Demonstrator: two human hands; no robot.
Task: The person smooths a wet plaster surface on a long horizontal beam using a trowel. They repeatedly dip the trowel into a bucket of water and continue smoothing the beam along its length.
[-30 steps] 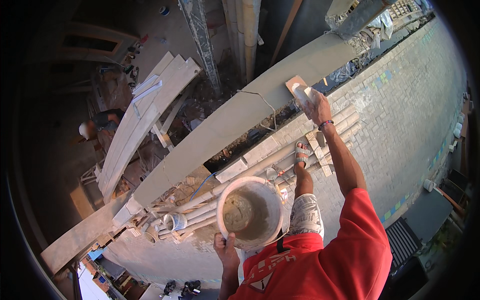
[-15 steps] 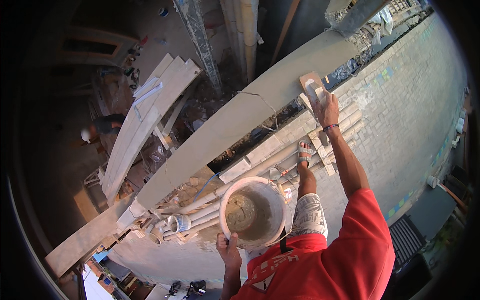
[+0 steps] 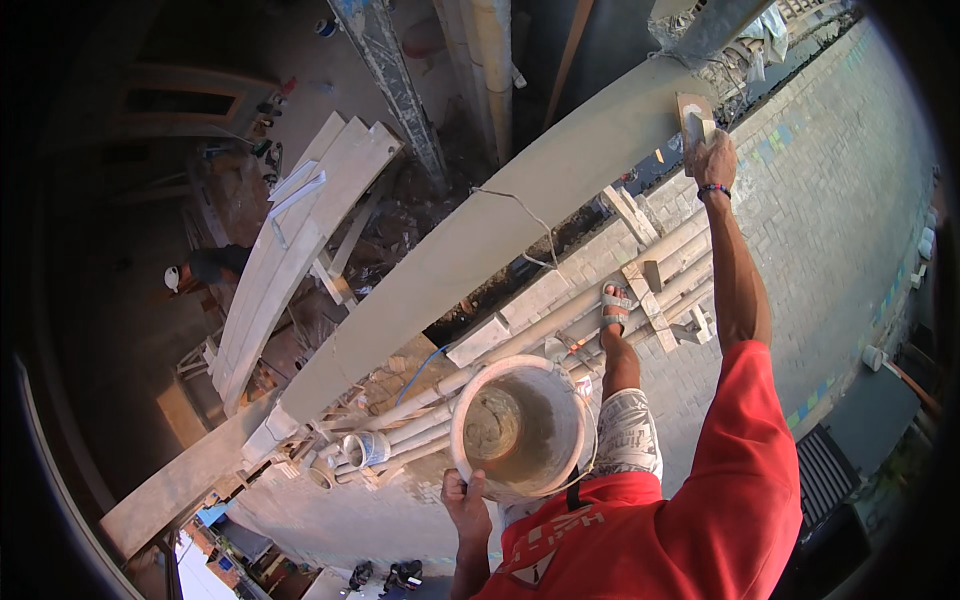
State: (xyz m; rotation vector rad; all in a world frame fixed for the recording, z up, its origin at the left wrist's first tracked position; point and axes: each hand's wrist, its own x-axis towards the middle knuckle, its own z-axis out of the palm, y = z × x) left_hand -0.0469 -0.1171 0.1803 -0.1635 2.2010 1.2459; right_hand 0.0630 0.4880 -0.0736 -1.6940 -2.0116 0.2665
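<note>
My left hand (image 3: 467,507) grips the rim of a pale round bucket (image 3: 548,415), tilted toward me, with grey wet mortar (image 3: 492,422) at its bottom. At the end of my stretched arm, my right hand (image 3: 713,160) is closed around the handle of a plastering float (image 3: 692,112). The flat board of the float is at the edge of a long, smooth grey plastered beam (image 3: 520,210), near its far right end; whether it touches cannot be told. A thin wire (image 3: 530,215) lies across the beam.
My sandalled foot (image 3: 614,306) stands on bamboo poles (image 3: 540,325) tied with wooden slats, high above a paved street (image 3: 800,230). A small paint pail (image 3: 366,448) sits by the poles at left. Below are long boards (image 3: 300,240) and a person (image 3: 212,265) in a white cap.
My right hand has carried the float farther away and to the right along the beam, straightening the arm. The bucket, still in my left hand, sits slightly more to the right in view.
</note>
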